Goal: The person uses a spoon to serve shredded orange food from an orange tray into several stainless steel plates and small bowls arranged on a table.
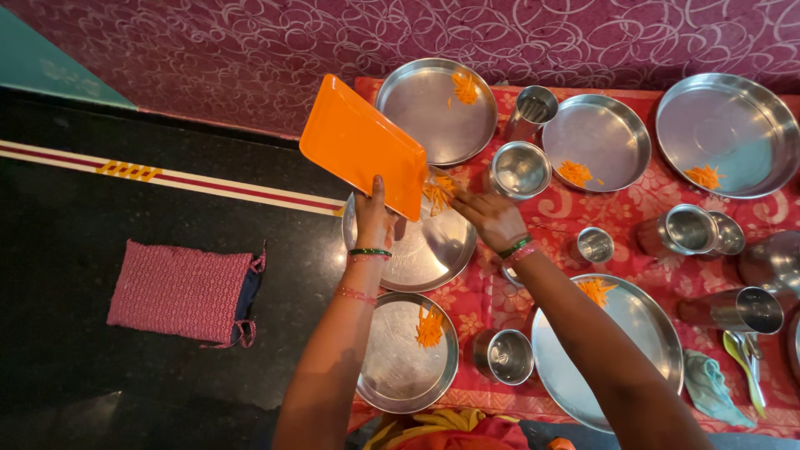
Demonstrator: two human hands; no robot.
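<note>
1. The left hand (pixel 372 218) grips the lower edge of a tilted orange tray (pixel 363 145), fingers closed on it, above a steel plate (pixel 412 254) at the left edge of the red floral cloth (pixel 621 212).
2. The right hand (pixel 493 218) reaches under the tray's low corner, fingers partly curled among the grated carrot (pixel 436 193); whether they pinch any is hard to tell.
3. Step in hand, as it looks: portioning carrot onto this plate. The other plates already carry a small heap each.
4. The next move would call for keeping the tray tilted over the plate so shreds land inside its rim, clear of the steel bowl (pixel 519 169) just beside.
</note>
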